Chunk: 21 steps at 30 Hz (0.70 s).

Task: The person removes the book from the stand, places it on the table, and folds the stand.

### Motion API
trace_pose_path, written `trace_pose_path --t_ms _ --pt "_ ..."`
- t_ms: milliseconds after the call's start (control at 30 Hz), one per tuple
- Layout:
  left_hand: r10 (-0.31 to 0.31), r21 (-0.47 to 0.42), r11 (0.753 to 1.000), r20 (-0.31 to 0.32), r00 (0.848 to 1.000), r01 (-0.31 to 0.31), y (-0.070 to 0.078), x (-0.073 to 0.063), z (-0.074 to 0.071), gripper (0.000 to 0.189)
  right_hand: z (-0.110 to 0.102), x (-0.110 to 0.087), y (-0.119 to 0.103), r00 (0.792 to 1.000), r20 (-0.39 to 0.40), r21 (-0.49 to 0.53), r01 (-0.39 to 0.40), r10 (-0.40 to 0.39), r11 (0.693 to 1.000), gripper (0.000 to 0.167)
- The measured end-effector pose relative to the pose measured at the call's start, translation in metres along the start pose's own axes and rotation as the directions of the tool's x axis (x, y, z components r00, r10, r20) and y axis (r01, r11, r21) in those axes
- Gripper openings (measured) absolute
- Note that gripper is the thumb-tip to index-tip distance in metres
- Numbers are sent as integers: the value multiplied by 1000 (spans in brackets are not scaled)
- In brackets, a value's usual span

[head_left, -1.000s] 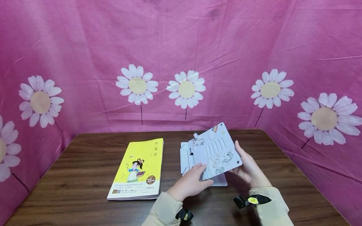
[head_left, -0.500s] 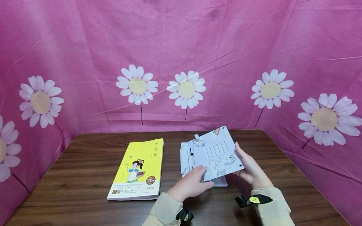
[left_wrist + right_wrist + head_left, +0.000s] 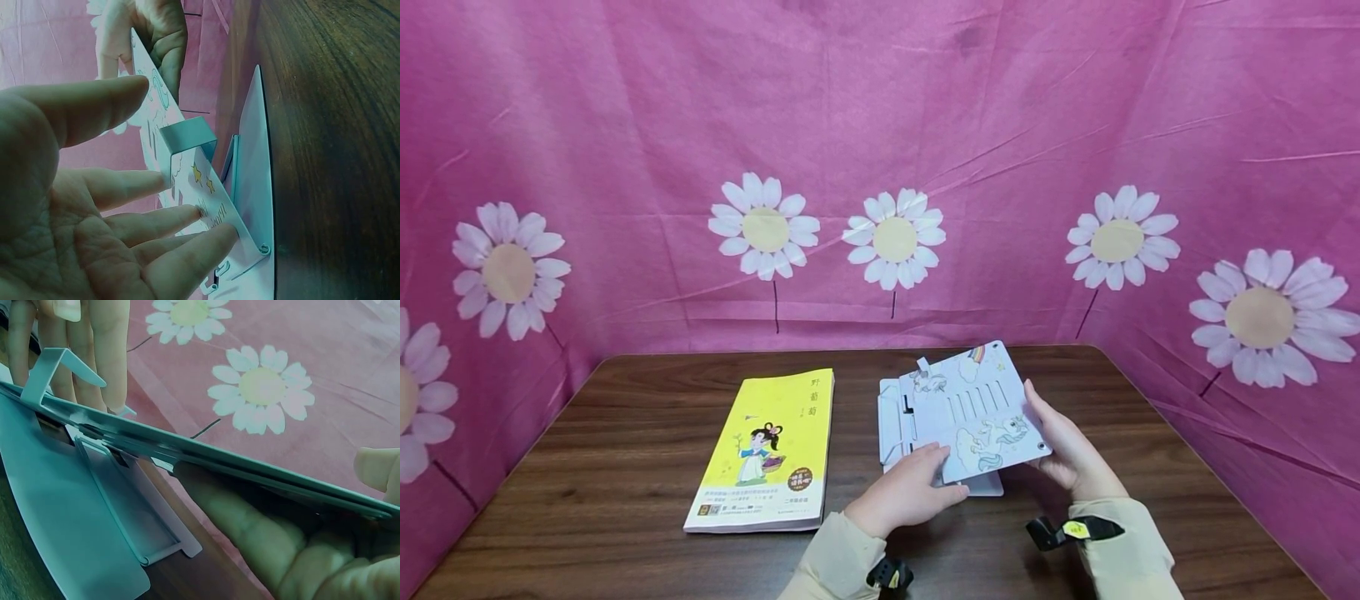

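Observation:
A white metal book stand printed with unicorns, a rainbow and slots stands on the table, its back panel tilted above a flat base. My right hand grips the panel's right edge, thumb at the edge and fingers behind, as the right wrist view shows. My left hand lies at the panel's near left side. In the left wrist view its fingers are mostly straight, their tips at the printed face beside a bent metal clip. A wire support shows under the panel in the right wrist view.
A yellow book with a drawn figure on its cover lies flat left of the stand. Dark wooden table reaches back to a pink cloth with printed daisies. A black strap circles the right wrist.
The panel's right side has sunk a little toward the table and shifted slightly right, with my right hand moving along. My left hand has barely moved. The yellow book stays put.

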<state>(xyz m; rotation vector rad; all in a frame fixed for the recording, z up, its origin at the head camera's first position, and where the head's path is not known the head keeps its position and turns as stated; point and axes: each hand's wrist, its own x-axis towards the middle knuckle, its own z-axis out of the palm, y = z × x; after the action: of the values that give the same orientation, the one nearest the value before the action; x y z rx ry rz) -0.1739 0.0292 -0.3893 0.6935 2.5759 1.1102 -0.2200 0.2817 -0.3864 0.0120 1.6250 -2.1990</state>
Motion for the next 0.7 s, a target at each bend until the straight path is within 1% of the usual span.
trace_pose_path --t_ms 100,233,400,633,700 --pt "5 4 1000 -3 1000 -5 0 0 0 63 0 1 0 999 -38 -8 -9 8 1000 44" --pt "6 10 1000 -4 1000 -6 0 0 0 63 -1 2 1 997 -69 -10 -19 18 1000 43" --pt "2 16 1000 -3 1000 -2 0 0 1 63 -3 3 2 996 -81 -25 -30 28 999 44" --pt "6 63 998 -10 1000 -5 0 1 1 62 -7 5 4 994 -105 -68 -31 24 997 42" --pt "3 61 998 -9 1000 -2 0 2 1 62 -8 6 5 993 -113 -80 -34 25 996 42"
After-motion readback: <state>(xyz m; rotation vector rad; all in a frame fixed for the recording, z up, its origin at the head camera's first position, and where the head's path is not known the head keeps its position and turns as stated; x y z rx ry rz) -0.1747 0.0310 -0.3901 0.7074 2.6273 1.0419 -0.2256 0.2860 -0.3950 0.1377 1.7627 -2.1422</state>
